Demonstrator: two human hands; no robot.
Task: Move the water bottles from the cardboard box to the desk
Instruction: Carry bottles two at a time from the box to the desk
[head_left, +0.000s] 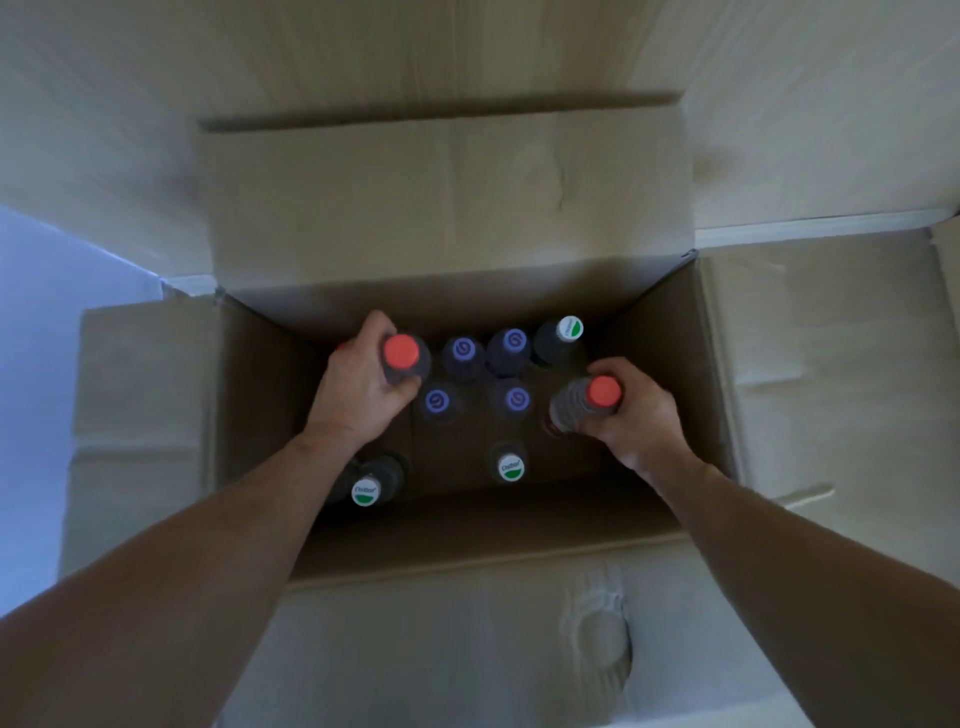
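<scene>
Dim, soft blur; wide-angle bending at edges.

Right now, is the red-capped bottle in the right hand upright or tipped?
Tipped. The right hand holds the red-capped bottle leaning, its side showing beside the cap.
</scene>
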